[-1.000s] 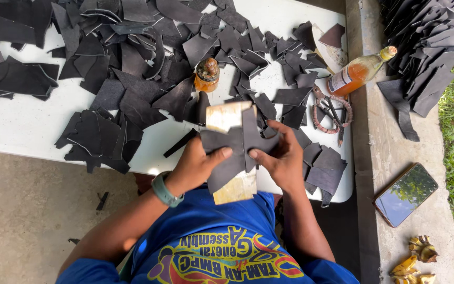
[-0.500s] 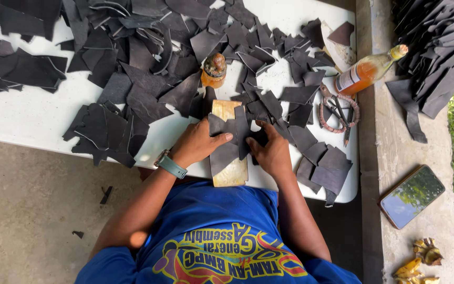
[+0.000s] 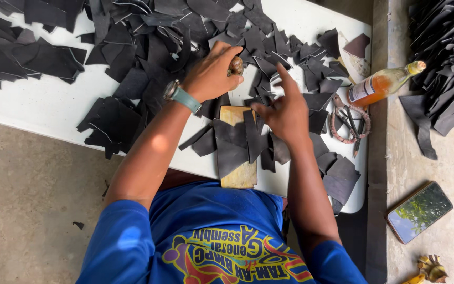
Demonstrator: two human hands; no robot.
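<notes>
Fingers of left hand (image 3: 212, 73) grip small jar (image 3: 236, 65); bottle (image 3: 382, 84) holds amber liquid.

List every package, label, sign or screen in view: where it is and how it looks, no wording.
Bottle: lies on its side at the white table's right edge, clear with amber liquid, pale cap, white and red label.
Phone: flat on the concrete ledge at right, dark glossy screen that mirrors trees, tan rim.
Small jar: under the left hand, brownish; any label is hidden.

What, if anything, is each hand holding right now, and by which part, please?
The left hand grips a small brown jar around its top. The right hand holds nothing, fingers spread above the dark pieces.
</notes>
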